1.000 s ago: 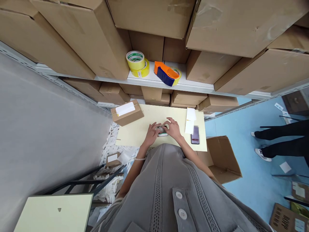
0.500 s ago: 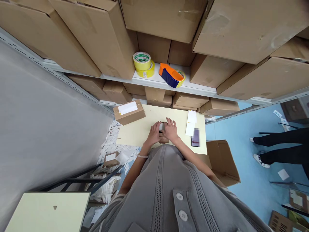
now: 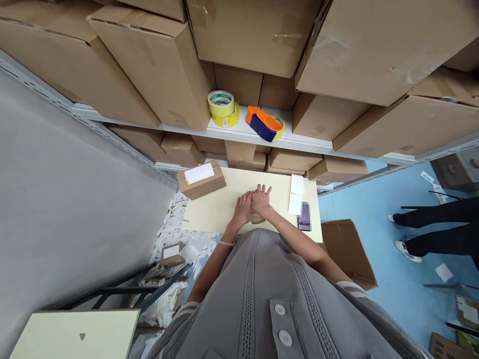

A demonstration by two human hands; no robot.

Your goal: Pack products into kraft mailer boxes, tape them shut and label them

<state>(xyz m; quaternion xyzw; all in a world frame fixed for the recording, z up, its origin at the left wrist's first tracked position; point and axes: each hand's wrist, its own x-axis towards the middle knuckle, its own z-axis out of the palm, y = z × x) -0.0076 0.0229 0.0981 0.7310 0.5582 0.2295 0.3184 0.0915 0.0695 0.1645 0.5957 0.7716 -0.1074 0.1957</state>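
Observation:
My two hands meet at the middle of the pale yellow table (image 3: 209, 212). My left hand (image 3: 242, 208) is curled against the side of a small brown box (image 3: 256, 220), of which only a corner shows under the hands. My right hand (image 3: 261, 199) lies flat on top of that box, its fingers stretched out and spread toward the shelf. Whatever is inside the box is hidden.
On the table are a labelled cardboard box (image 3: 201, 179) at the back left, white paper slips (image 3: 296, 194) and a phone (image 3: 304, 216) at the right. Yellow tape rolls (image 3: 223, 107) and a tape dispenser (image 3: 265, 122) sit on the shelf. An open carton (image 3: 348, 252) stands at right. Another person's legs (image 3: 434, 227) are far right.
My hands have closed in together over the small box. The grey item seen between them before is now covered.

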